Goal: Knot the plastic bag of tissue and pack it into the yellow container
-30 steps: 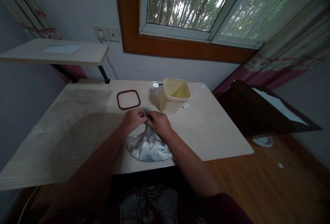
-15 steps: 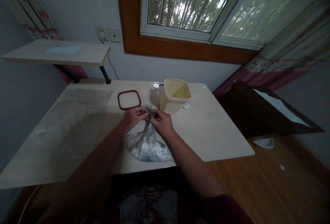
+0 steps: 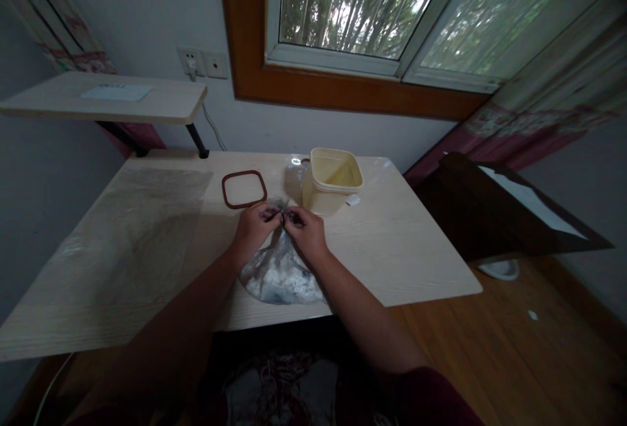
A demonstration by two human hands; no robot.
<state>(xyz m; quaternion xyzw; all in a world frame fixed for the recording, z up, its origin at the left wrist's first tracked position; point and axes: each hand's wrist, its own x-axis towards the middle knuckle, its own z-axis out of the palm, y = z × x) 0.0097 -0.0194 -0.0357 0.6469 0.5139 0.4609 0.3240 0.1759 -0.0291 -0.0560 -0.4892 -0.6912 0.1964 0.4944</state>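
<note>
Bag: clear plastic bag [image 3: 281, 276] of white lumps lies at the near edge of the pale wooden table [image 3: 147, 249], its neck gathered and pointing to the far side.
Left hand: left hand [image 3: 255, 225] pinches the twisted neck from the left, fingers closed on the plastic.
Right hand: right hand [image 3: 306, 228] pinches the same neck from the right, fingertips meeting the other hand's.
Handling: the film looks thin, soft and slippery; the contents look light and loose, likely to shift and slump. The bunched neck is the best hold; the belly would probably sag or tear if pulled.
Beyond the hands: cream tub [image 3: 330, 181] stands open, just past the right hand.
Far left of tub: brown square ring [image 3: 243, 189] lies flat on the table.
</note>
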